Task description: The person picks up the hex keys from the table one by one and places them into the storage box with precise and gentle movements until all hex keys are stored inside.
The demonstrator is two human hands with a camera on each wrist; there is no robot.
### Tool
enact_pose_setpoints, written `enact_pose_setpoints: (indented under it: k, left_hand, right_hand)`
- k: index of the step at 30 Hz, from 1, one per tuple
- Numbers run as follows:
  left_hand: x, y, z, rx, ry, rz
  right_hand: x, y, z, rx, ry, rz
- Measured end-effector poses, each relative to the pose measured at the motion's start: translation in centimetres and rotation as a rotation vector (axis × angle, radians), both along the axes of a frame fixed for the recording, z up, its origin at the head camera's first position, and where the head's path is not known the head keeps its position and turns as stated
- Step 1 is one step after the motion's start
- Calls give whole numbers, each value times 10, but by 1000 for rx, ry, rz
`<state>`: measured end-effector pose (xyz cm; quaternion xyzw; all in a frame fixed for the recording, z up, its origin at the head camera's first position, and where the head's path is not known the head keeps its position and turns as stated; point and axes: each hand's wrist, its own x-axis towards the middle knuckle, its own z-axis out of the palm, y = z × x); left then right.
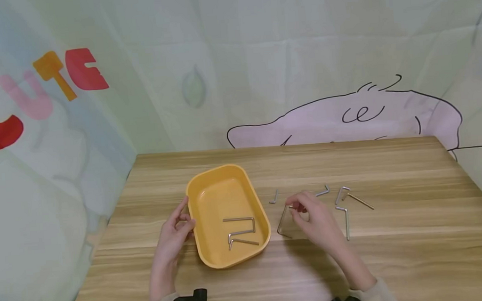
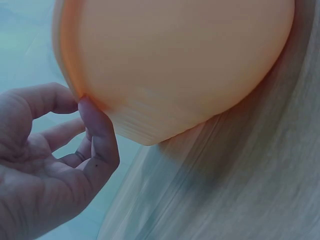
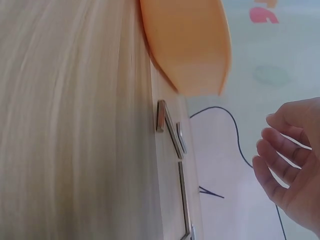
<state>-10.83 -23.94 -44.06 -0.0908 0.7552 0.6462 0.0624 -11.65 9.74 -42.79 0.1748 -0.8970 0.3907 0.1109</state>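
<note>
Yellow, the tray (image 1: 219, 197) sits in the head view left of centre on the wooden tabletop (image 1: 141, 177), its long axis running away from the person with the far end swung leftward; the left hand (image 1: 174, 232) pinches its left rim, presumably to steady it from outside and leave the inside uncovered; what look like three inner rods (image 1: 254, 224) lie at its near end, their long legs roughly crosswise; the right hand (image 1: 317, 219) is just right of the tray, above a bent metal rod (image 1: 282, 219) whose long leg slants from the fingertips toward the person and leftward, the short leg turning off to the right; outer rods (image 1: 347, 225) lie around that hand, one with its long leg toward the person, a scatter that seems unarranged, though within its reach; in the left wrist view, thumb and forefinger come together on the rim, the other fingers bent and free of it, a light grip that probably suffices for so thin an edge; in the right wrist view, the right grip is loosely curled with nothing seen between the fingers, and the rods in sight lie apart from it, by the tray
</note>
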Motion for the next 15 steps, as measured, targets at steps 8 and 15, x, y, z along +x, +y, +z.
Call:
enact_pose_setpoints:
  k: [8, 15]
  left_hand:
    - [0, 1, 1, 1, 0, -6]
    - [1, 0, 0, -13, -1, -8]
  right_hand:
    - [-4, 13, -6, -22, 44, -55]
    - [-6, 24, -8, -30, 48, -87]
